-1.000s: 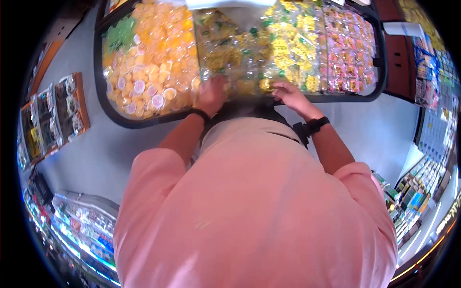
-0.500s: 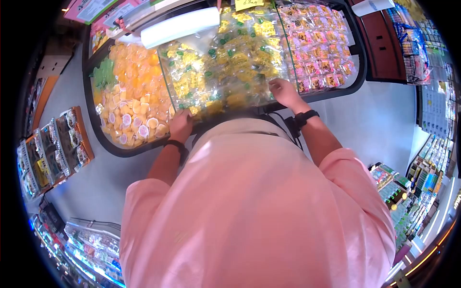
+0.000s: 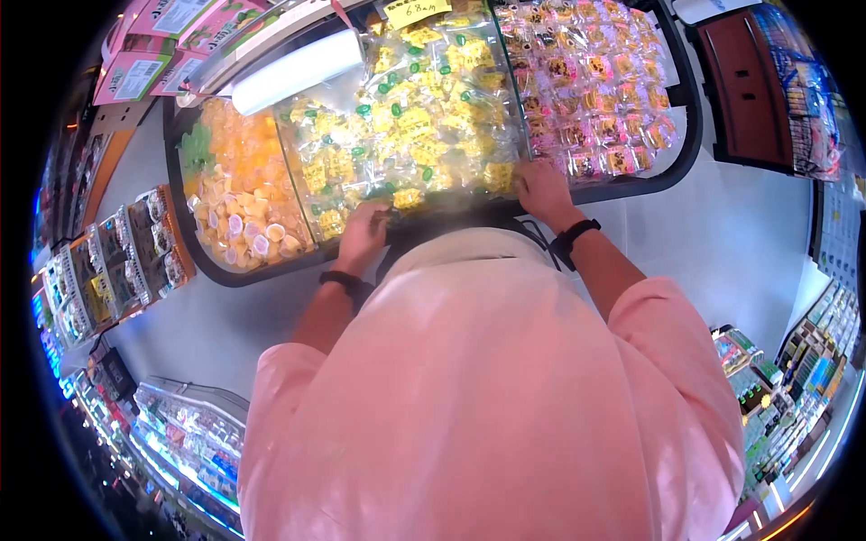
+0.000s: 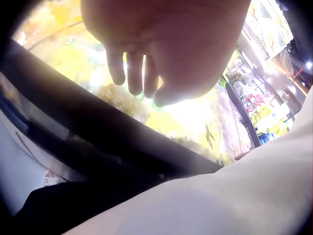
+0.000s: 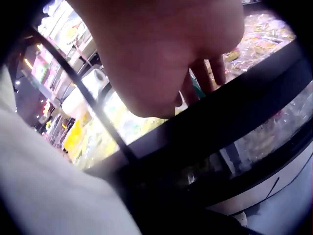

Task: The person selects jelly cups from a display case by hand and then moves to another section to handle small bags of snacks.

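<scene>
Yellow clear-wrapped snack packets (image 3: 410, 126) with green marks fill the middle of a black-rimmed display bin (image 3: 236, 276). My left hand (image 3: 363, 236) is at their front edge, just inside the rim. In the left wrist view, the fingers of that left hand (image 4: 161, 49) point down, loosely extended above the packets, and no item shows in the palm. My right hand (image 3: 544, 189) is at the front by the glass divider (image 3: 510, 77). Seen from the right wrist, the fingers of the right hand (image 5: 171, 58) hang down behind the rim, tips partly hidden.
Left of the packets lie orange jelly cups (image 3: 239, 144); right of them, pink-wrapped snacks (image 3: 595, 68). A white bag roll (image 3: 298, 72) spans the back, near a yellow price card (image 3: 417, 11). Pink boxes (image 3: 135, 68) are stacked at back left.
The view has shifted along the bin. Both hands have drawn to its front edge, the left away from the jelly cups' side, the right toward the divider before the pink snacks.
</scene>
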A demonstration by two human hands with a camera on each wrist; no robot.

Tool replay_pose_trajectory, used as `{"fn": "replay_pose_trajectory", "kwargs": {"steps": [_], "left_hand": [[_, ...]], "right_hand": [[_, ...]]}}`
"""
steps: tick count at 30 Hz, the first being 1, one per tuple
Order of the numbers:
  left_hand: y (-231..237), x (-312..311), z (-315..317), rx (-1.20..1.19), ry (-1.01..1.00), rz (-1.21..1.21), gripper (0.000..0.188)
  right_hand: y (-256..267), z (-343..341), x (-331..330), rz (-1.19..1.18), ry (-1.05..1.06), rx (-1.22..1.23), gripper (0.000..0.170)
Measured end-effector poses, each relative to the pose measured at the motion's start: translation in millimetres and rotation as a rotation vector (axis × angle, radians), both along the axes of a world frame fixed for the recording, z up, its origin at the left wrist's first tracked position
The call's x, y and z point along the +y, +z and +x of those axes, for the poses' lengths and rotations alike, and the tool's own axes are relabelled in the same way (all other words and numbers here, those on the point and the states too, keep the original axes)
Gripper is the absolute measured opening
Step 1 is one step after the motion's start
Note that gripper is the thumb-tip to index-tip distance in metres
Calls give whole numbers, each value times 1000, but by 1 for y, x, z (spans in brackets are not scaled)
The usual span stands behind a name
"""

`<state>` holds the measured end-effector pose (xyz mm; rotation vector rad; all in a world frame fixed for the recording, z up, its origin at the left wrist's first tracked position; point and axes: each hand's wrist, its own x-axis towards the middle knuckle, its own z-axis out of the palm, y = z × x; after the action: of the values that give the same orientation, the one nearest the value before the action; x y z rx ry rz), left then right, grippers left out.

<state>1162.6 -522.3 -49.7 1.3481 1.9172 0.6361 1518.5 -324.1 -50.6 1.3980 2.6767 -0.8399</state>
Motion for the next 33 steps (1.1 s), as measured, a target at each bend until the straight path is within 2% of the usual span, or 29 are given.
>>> {"fn": "replay_pose_trajectory", "kwargs": {"steps": [3, 6, 7, 10, 13, 16, 19, 20, 21, 22, 23, 26, 29, 32, 33], "left_hand": [[7, 13, 30, 43, -94, 22, 42], [-13, 21, 49, 28, -162, 112, 45], [-15, 24, 56, 65, -134, 107, 47], [-17, 32, 69, 141, -34, 72, 52], [-19, 45, 67, 102, 103, -7, 59], [-28, 40, 60, 139, 167, -69, 62], [-46, 25, 49, 62, 146, 25, 60], [-52, 20, 45, 32, 128, 68, 59], [-54, 18, 44, -51, 155, 133, 48], [-48, 17, 40, -57, 140, 129, 49], [-41, 14, 38, -63, 124, 123, 49], [-39, 8, 24, -95, 37, 96, 54], [-50, 5, 14, -128, -30, 135, 57], [-45, 5, 9, -227, -9, 81, 54], [-39, 7, 6, -256, 16, 35, 52]], "right_hand": [[-13, 4, -10, 510, 188, 92, 26], [-11, 1, -8, 227, 300, 331, 25], [-19, -7, -5, 69, 308, 510, 35], [-14, -24, -6, -79, 197, 174, 51], [-16, -47, 6, 113, 207, 1, 60], [-8, -72, 11, 90, 169, -198, 56], [0, -82, 18, 74, 190, -250, 41], [3, -84, 21, 37, 197, -199, 36], [5, -85, 23, 1, 202, -148, 31], [7, -85, 26, -36, 204, -96, 28], [6, -83, 29, -184, 147, 121, 29], [48, -104, 25, -604, -80, 287, 35], [46, -136, 14, -759, -150, 192, 42], [-30, -141, -10, -508, -89, 229, 52], [-29, -145, -14, -397, -47, 205, 62]]}}
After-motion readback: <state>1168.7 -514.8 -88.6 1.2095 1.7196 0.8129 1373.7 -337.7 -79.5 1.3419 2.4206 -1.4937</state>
